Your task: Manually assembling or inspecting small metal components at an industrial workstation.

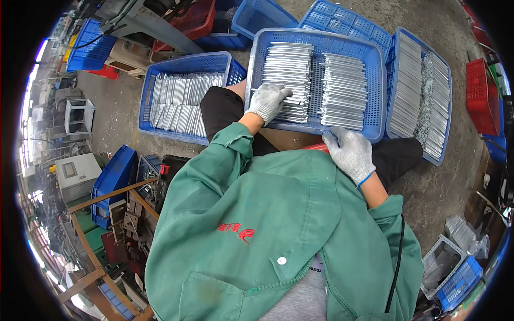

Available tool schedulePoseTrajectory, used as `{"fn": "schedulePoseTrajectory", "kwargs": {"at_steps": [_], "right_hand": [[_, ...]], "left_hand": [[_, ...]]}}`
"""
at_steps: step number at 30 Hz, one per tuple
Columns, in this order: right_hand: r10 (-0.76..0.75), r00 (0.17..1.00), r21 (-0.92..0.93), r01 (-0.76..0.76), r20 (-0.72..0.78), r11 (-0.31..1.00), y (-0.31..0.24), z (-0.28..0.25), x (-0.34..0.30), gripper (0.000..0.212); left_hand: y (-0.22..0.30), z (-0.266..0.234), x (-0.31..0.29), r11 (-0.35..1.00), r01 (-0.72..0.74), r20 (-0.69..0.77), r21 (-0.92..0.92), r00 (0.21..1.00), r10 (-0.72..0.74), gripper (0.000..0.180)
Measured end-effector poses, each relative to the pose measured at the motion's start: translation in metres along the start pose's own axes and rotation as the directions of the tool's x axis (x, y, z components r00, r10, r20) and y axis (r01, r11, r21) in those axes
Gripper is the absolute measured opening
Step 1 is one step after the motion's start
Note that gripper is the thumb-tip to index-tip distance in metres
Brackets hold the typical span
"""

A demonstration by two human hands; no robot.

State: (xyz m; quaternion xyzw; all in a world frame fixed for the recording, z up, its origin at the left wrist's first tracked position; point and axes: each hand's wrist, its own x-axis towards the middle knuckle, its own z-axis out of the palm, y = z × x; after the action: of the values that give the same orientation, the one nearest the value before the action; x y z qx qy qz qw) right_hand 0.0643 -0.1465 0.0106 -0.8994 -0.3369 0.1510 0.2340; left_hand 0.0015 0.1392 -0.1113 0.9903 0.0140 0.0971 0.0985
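A blue plastic crate (376, 80) stands in front of me with two rows of thin silvery metal rods, a left stack (288, 69) and a right stack (344, 88). My left hand (267, 101), in a grey-white knit glove, reaches over the crate's left wall onto the near part of the left stack. Its fingers are curled together, and what lies under them is hidden. My right hand (352, 154), gloved alike, is at the crate's near rim below the right stack. Its thumb and fingers close at that rim; the fingertips are partly hidden.
Left of my knee stands another blue crate (143, 115) of metal rods. A long blue crate (393, 115) of rods stands to the right. Behind are an upturned-looking blue crate (348, 24) and a grey machine stand (160, 29). A red bin (482, 96) stands far right.
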Motion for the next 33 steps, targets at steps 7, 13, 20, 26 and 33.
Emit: {"fn": "schedulePoseTrajectory", "kwargs": {"at_steps": [7,13,20,26,33], "right_hand": [[0.002,0.999,-0.019,-0.002,-0.038,1.0,-0.001,-0.005,0.002,0.025],[-0.051,0.998,-0.011,0.051,-0.045,0.999,-0.015,-0.016,0.003,0.023],[-0.17,0.981,-0.082,0.162,-0.096,0.983,-0.018,-0.018,-0.002,0.02],[-0.194,0.974,-0.128,0.179,-0.117,0.975,-0.017,-0.02,-0.002,0.02],[-0.212,0.976,-0.165,0.202,-0.044,0.965,-0.019,-0.018,-0.006,0.019]], "left_hand": [[0.021,-0.044,-0.002,0.957,0.173,0.268,-0.232,0.957,-0.108,0.026],[0.03,-0.059,-0.016,0.892,-0.149,-0.045,-0.427,0.989,0.144,0.025],[0.046,-0.074,-0.02,0.858,-0.186,-0.066,-0.479,0.982,0.176,0.026],[0.06,-0.085,-0.019,0.847,-0.217,-0.084,-0.486,0.976,0.202,0.024],[0.07,-0.082,-0.021,0.914,-0.206,-0.137,-0.35,0.976,0.168,0.022]]}}
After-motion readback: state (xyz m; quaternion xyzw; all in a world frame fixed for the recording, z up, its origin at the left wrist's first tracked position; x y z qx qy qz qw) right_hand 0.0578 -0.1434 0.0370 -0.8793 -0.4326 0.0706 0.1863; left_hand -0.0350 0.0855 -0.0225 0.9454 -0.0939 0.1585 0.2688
